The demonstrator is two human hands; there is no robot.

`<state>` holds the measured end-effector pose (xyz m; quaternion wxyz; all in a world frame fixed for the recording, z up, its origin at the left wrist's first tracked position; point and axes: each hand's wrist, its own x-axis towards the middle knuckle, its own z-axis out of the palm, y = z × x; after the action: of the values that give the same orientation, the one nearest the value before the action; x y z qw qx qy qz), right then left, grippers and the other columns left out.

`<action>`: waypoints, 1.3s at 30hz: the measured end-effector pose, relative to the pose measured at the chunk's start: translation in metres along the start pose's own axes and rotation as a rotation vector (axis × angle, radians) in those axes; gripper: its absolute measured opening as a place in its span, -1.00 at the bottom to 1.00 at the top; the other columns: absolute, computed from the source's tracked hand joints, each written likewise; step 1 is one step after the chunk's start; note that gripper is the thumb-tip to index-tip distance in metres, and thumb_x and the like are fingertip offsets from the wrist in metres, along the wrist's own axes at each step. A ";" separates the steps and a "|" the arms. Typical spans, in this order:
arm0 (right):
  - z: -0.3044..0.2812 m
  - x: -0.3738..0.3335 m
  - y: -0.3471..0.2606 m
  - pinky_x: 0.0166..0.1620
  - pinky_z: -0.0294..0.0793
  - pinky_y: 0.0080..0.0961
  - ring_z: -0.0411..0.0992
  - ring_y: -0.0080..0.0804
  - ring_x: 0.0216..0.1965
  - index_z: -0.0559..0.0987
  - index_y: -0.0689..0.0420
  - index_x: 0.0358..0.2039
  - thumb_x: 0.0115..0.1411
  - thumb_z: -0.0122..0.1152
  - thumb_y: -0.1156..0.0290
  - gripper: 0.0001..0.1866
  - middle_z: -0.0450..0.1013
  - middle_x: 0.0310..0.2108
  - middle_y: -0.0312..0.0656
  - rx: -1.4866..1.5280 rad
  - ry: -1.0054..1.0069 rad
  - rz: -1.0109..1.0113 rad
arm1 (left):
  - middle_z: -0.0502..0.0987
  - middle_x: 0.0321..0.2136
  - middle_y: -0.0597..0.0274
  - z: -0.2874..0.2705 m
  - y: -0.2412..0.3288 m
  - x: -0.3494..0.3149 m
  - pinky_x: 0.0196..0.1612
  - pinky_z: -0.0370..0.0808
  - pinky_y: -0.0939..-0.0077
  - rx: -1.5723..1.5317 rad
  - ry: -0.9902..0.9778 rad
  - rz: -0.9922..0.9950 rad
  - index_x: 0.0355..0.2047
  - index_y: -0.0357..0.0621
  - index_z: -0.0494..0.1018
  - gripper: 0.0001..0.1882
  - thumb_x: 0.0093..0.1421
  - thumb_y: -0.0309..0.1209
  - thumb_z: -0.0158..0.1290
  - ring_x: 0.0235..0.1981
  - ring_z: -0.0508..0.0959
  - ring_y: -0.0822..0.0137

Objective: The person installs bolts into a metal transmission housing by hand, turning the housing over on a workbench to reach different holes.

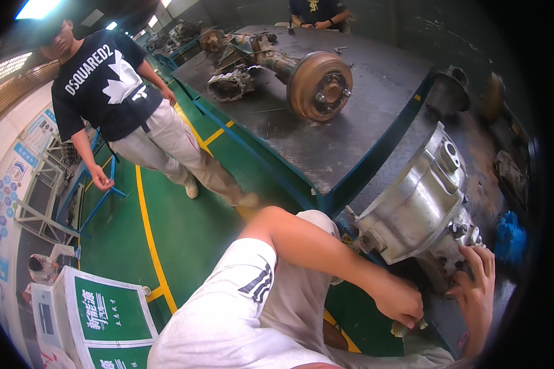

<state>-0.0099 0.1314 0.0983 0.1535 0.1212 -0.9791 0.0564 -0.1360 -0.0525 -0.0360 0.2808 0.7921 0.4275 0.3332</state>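
Observation:
A large silver bell-shaped gearbox housing (412, 203) lies on the dark metal workbench at the right. My right hand (477, 286) is at its narrow lower end, with curled fingers and thumb set against the metal. Below the housing, near the bench edge, my left hand (400, 301) is closed, knuckles up. A small pale yellowish piece (409, 328) sticks out under its fingers; its kind cannot be made out. My left forearm crosses in front of my light trousers.
A blue part (509, 237) sits right of the housing, near dark metal parts. Across the bench lies an axle with a rusty brake drum (320, 86) and an open metal casing (231, 84). A person (123, 92) stands left; another sits behind. A green-white cabinet (114, 307) stands lower left.

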 end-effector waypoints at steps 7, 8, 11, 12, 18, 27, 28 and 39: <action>-0.003 -0.002 0.001 0.34 0.36 0.24 0.40 0.13 0.29 0.60 0.27 -0.44 -0.13 0.42 0.38 -0.73 0.48 0.24 -0.01 -0.042 0.004 -0.018 | 0.64 -0.29 -0.09 0.000 0.001 0.000 -0.11 0.59 -0.06 0.012 -0.010 -0.005 -0.25 -0.25 0.56 -0.64 0.49 -0.15 0.10 -0.18 0.66 -0.21; -0.001 -0.002 0.003 0.34 0.37 0.24 0.41 0.13 0.28 0.60 0.26 -0.44 -0.13 0.40 0.41 -0.76 0.48 0.24 -0.01 -0.038 0.003 -0.032 | 0.64 -0.29 -0.09 0.002 -0.002 0.000 -0.11 0.59 -0.06 0.010 -0.014 -0.004 -0.25 -0.25 0.56 -0.64 0.49 -0.15 0.10 -0.18 0.66 -0.21; -0.002 0.000 0.003 0.33 0.38 0.24 0.42 0.12 0.28 0.61 0.24 -0.43 -0.14 0.39 0.43 -0.77 0.48 0.25 -0.02 -0.044 0.017 -0.066 | 0.63 -0.30 -0.07 0.006 -0.004 0.000 -0.12 0.59 -0.04 0.033 -0.007 0.004 -0.26 -0.24 0.56 -0.64 0.48 -0.16 0.11 -0.20 0.66 -0.19; -0.001 0.000 0.004 0.33 0.38 0.24 0.42 0.12 0.28 0.61 0.24 -0.43 -0.15 0.40 0.42 -0.76 0.49 0.25 -0.03 -0.046 0.024 -0.073 | 0.63 -0.30 -0.07 0.006 -0.004 -0.001 -0.12 0.59 -0.03 0.020 -0.006 -0.003 -0.26 -0.24 0.56 -0.65 0.48 -0.15 0.11 -0.20 0.66 -0.18; 0.000 -0.001 0.004 0.32 0.40 0.21 0.43 0.09 0.27 0.60 0.23 -0.45 -0.17 0.42 0.41 -0.74 0.49 0.26 -0.06 -0.075 0.030 -0.073 | 0.64 -0.30 -0.03 0.004 -0.004 -0.001 -0.13 0.59 -0.02 0.015 -0.017 -0.039 -0.25 -0.20 0.56 -0.66 0.48 -0.15 0.12 -0.19 0.66 -0.15; 0.002 0.002 0.001 0.30 0.44 0.15 0.44 0.03 0.26 0.58 0.23 -0.49 -0.26 0.45 0.39 -0.70 0.50 0.23 -0.10 -0.111 0.053 -0.099 | 0.64 -0.29 -0.01 -0.003 0.001 -0.004 -0.11 0.58 -0.04 -0.029 -0.037 -0.067 -0.25 -0.19 0.56 -0.70 0.47 -0.18 0.14 -0.17 0.66 -0.14; 0.002 0.002 0.001 0.30 0.44 0.15 0.44 0.03 0.26 0.58 0.23 -0.49 -0.26 0.45 0.39 -0.70 0.50 0.23 -0.10 -0.112 0.052 -0.096 | 0.64 -0.29 -0.01 -0.003 0.001 -0.004 -0.10 0.58 -0.03 -0.030 -0.031 -0.063 -0.24 -0.19 0.56 -0.70 0.46 -0.18 0.14 -0.17 0.66 -0.14; -0.001 0.003 0.001 0.29 0.44 0.13 0.44 0.02 0.26 0.67 0.17 -0.44 -0.20 0.39 0.41 -0.77 0.51 0.22 -0.12 -0.099 0.040 -0.081 | 0.64 -0.27 -0.01 -0.006 0.004 -0.005 -0.09 0.59 -0.01 -0.044 -0.053 -0.094 -0.21 -0.18 0.57 -0.72 0.48 -0.19 0.12 -0.16 0.67 -0.12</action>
<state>-0.0124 0.1316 0.0999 0.1810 0.1517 -0.9717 0.0039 -0.1409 -0.0576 -0.0312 0.3246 0.7732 0.4495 0.3079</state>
